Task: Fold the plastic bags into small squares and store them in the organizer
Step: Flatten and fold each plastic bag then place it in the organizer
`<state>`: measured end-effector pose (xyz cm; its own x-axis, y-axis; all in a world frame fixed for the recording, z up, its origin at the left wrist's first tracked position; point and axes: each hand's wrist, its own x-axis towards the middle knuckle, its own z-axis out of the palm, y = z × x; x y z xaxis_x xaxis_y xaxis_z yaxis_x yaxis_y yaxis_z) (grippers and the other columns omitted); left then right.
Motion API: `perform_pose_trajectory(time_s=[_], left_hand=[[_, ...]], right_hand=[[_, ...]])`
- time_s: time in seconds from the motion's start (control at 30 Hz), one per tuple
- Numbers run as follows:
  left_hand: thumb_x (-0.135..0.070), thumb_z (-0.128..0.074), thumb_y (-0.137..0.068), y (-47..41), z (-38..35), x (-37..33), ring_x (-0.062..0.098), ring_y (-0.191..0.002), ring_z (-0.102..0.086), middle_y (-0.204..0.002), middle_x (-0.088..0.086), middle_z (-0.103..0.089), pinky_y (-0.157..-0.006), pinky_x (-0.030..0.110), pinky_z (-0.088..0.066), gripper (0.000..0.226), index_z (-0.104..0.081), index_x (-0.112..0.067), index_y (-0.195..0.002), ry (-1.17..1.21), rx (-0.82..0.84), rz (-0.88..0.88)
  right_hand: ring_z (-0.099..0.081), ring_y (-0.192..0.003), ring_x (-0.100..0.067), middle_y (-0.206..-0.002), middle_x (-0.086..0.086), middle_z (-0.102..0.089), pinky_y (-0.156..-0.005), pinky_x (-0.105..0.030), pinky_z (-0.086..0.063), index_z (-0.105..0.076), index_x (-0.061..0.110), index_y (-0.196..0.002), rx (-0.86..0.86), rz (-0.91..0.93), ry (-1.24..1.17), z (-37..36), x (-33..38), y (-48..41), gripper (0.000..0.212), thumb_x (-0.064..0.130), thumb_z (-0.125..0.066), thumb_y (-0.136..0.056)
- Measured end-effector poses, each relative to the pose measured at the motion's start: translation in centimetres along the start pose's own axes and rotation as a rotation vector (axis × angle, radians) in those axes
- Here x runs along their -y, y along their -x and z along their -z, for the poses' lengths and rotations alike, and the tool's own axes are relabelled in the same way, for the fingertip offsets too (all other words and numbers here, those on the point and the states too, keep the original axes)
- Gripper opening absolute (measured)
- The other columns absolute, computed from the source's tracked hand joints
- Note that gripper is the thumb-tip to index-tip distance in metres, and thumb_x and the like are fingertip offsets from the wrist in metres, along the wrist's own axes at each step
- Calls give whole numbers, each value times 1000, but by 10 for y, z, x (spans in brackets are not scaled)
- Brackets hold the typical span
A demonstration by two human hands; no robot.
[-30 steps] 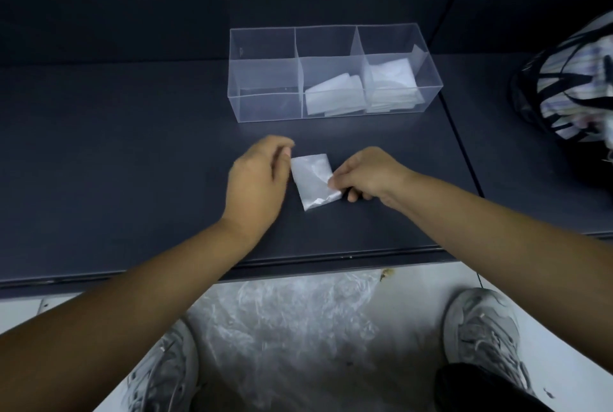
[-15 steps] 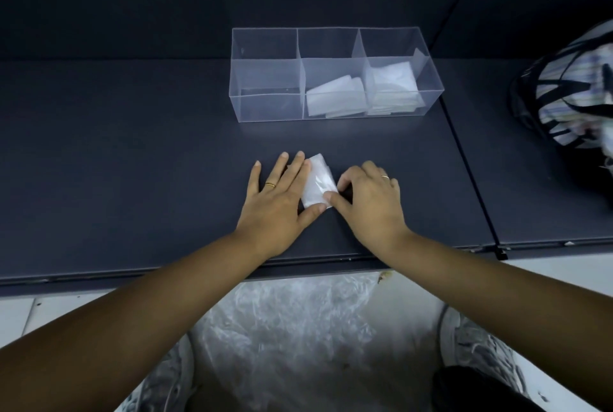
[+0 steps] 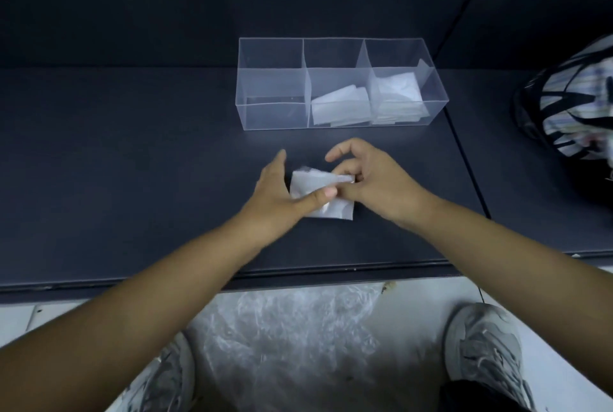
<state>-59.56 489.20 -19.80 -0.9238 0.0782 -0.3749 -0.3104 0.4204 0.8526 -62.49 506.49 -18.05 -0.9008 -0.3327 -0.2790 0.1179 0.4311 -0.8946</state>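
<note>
Head view: before the organizer, my left hand, fingers straight, pins the bag; my right hand pinches its flap. Light, slippery film, I judge, best gripped at creases.

Palms no longer flat: right hand in a pinch on the plastic bag, its top flap now raised.
</note>
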Motion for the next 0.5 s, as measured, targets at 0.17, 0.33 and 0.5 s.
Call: perform_pose_trajectory(time_s=[0.17, 0.33, 0.5], left_hand=[[-29, -78, -64, -11, 17, -12, 13, -104, -64, -111, 2, -70, -94, 22, -48, 56, -64, -16, -117, 350, 204, -25], [-11, -76, -77, -32, 17, -29, 6, -71, -67, -77, -3, -74, -67, 15, -52, 8, -71, -13, -82, 471, -74, -83], [-16, -69, -87, -62, 36, -41, 0, -69, -58, -79, -8, -68, -70, 13, -48, 9, -68, -20, -78, 41, -476, -328]], right_hand=[[-63, -75, -6, -83, -3, -71, -76, -15, -49, -57, 19, -115, 113, 35, 14, 18, 15, 2, 38, 11, -74, -82], [-56, -58, -4, -66, 2, -65, -60, -10, -44, -66, 12, -74, -64, -93, -96, 34, 23, -17, 11, 14, -74, -81], [-59, -76, -9, -79, -1, -63, -69, -12, -48, -62, 11, -73, -467, -52, 10, 72, 39, -83, 19, 22, -75, -82]])
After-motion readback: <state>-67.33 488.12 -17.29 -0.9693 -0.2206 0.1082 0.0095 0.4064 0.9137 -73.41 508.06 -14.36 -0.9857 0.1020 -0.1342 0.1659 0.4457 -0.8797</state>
